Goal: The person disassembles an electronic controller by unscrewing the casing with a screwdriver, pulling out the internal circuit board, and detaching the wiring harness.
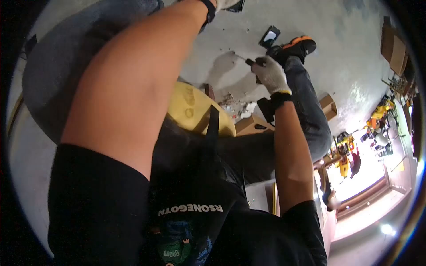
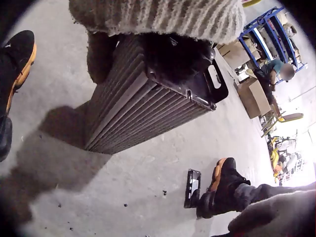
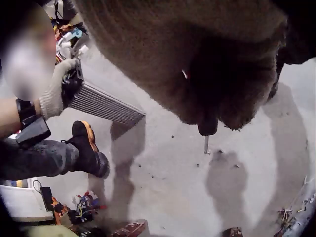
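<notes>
My left hand (image 2: 158, 19), in a knit glove, grips one end of a finned metal block (image 2: 133, 98) that looks like a heat sink. A black end plate with a slot (image 2: 216, 81) shows beside the glove. In the right wrist view the same left hand (image 3: 55, 91) holds the block (image 3: 108, 104) slanting toward the floor. At the top edge of the head view only part of this hand (image 1: 225, 3) shows. My gloved right hand (image 1: 271, 76) holds a screwdriver (image 1: 250, 62), its thin shaft pointing away from the hand and apart from the block.
A black rectangular piece (image 1: 270, 37) lies on the concrete floor by my shoe (image 1: 302, 44). Between my legs is a yellow seat (image 1: 195, 106), with a cardboard box (image 1: 253, 126) and scraps near it. Small dark bits dot the floor. Another person (image 2: 271, 74) is beside boxes and blue shelving.
</notes>
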### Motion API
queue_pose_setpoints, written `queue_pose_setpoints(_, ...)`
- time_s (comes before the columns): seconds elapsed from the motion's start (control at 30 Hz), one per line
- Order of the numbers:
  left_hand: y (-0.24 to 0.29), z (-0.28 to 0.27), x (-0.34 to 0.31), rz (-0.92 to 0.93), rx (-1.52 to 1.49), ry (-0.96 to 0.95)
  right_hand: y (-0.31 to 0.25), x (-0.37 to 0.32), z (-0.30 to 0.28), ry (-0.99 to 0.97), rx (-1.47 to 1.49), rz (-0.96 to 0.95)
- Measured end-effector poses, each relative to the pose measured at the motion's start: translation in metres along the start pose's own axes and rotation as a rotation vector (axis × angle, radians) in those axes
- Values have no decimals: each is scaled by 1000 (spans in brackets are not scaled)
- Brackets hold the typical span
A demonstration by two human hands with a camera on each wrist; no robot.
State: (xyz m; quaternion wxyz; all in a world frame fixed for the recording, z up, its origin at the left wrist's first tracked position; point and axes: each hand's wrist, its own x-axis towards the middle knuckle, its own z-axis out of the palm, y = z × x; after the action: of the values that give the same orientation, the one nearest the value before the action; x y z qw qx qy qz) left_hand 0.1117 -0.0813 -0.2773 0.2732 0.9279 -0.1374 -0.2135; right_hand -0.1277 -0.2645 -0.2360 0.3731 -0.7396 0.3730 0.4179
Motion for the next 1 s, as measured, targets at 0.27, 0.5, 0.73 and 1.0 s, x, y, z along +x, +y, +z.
queue_pose_setpoints(0.27, 19, -18, 3, -59, 227, -338, 43, 23, 17, 119, -50, -69)
queue_pose_setpoints(0.5, -15, 23, 6, 307, 288, 120, 44, 35, 32, 98, -106, -69)
queue_pose_setpoints(0.73, 0, 6, 3, 62, 247, -102, 12, 21, 25, -55, 103, -60)
queue_pose_setpoints(1.0, -17, 21, 8, 285, 166, 81, -7, 33, 55, -149, 121, -129)
